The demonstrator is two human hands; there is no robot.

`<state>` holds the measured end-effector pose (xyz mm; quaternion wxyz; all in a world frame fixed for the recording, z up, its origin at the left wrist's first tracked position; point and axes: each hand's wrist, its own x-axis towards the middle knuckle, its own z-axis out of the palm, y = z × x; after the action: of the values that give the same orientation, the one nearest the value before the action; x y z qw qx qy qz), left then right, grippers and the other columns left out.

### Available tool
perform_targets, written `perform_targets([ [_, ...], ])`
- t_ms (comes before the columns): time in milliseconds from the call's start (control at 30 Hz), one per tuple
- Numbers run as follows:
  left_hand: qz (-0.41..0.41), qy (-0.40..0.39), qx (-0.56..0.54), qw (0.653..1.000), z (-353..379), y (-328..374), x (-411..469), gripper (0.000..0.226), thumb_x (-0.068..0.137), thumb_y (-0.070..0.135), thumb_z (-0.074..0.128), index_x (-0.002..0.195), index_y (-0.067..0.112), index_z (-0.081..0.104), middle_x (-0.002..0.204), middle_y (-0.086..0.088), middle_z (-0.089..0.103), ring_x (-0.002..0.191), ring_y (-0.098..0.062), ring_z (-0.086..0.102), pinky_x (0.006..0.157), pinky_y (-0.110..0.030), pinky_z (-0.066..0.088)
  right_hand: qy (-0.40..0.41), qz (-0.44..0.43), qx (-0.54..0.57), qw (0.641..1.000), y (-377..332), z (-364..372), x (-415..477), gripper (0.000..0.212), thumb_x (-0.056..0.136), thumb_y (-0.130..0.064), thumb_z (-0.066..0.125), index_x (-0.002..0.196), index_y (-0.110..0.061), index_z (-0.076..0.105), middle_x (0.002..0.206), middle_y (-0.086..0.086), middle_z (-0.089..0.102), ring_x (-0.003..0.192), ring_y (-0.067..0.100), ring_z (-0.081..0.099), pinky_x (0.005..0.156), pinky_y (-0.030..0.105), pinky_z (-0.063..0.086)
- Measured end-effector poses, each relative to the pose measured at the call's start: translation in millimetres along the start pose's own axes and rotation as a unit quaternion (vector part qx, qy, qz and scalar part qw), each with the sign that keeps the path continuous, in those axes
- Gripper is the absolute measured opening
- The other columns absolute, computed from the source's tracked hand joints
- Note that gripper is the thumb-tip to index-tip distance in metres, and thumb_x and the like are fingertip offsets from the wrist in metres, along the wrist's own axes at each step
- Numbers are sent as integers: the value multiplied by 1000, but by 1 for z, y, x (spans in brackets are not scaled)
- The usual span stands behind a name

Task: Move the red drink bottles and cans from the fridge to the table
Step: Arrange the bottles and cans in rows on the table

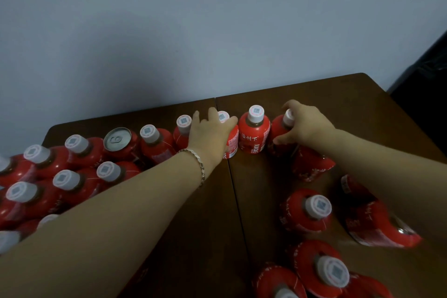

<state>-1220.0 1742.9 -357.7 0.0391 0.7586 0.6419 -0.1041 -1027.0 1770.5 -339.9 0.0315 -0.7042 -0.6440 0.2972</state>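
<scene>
Brown worktop (338, 99) against grey wall (217, 19) | left hand (210, 133) fingers wrapped on seam bottle (232, 144), right hand (307, 126) fingers clamped on end bottle (278, 133), both upright in back row | risk: withdrawing forearms could sweep crowded neighbours over; middle bottle (254, 135) stands just between hands.

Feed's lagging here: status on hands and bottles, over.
Left hand grips back-row bottle. Right hand grips end bottle. Third bottle stands between them. Scattered bottles crowd the near table.
</scene>
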Motion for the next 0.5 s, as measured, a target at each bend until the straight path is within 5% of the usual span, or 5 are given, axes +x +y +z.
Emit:
perform_targets([
  [233,-8,10,-20,1000,2,1,0,69,88,28,63,145,25,25,145,-18,25,129,-38,40,116,-46,20,46,-5,29,999,-1,2,8,68,71,-17,81,125,-12,40,126,17,53,112,35,55,87,43,48],
  [400,-14,13,-16,1000,5,2,0,68,88,27,63,144,25,25,143,-17,26,130,-38,37,112,-44,27,32,-32,-30,999,-1,2,9,72,74,-23,78,130,-12,33,126,18,52,113,35,54,88,41,47],
  [500,-20,9,-19,1000,3,4,0,68,88,27,63,144,24,25,144,-17,24,131,-38,37,111,-43,30,16,-26,-22,999,3,-1,6,96,76,-27,77,146,-14,14,135,21,48,119,36,52,94,42,45],
])
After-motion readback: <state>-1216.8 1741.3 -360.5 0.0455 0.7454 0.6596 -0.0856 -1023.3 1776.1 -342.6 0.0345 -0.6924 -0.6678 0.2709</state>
